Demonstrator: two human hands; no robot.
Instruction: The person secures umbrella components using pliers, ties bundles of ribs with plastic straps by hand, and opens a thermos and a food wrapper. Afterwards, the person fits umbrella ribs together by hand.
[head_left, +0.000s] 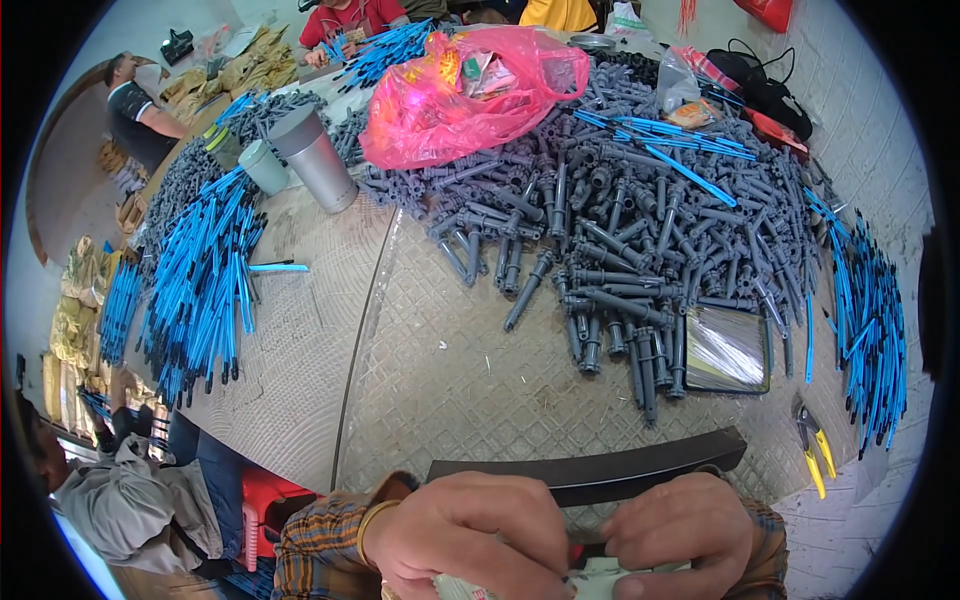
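Note:
At the table's near edge, my left hand and my right hand are close together with fingers curled. Both grip a pale green, thin-looking thing low between them. Its kind cannot be made out, since the fingers and the picture's lower edge hide most of it. A small red and black bit shows between the hands. Just beyond them lies a dark flat bar along the table edge. Farther in, a large heap of grey plastic tube-like parts spreads across the table.
Yellow-handled pliers and a film-covered, dark-edged box lie right. Blue black-tipped rods are piled left, more at far right. A pink bag and metal tumbler stand farther back. A person sits left.

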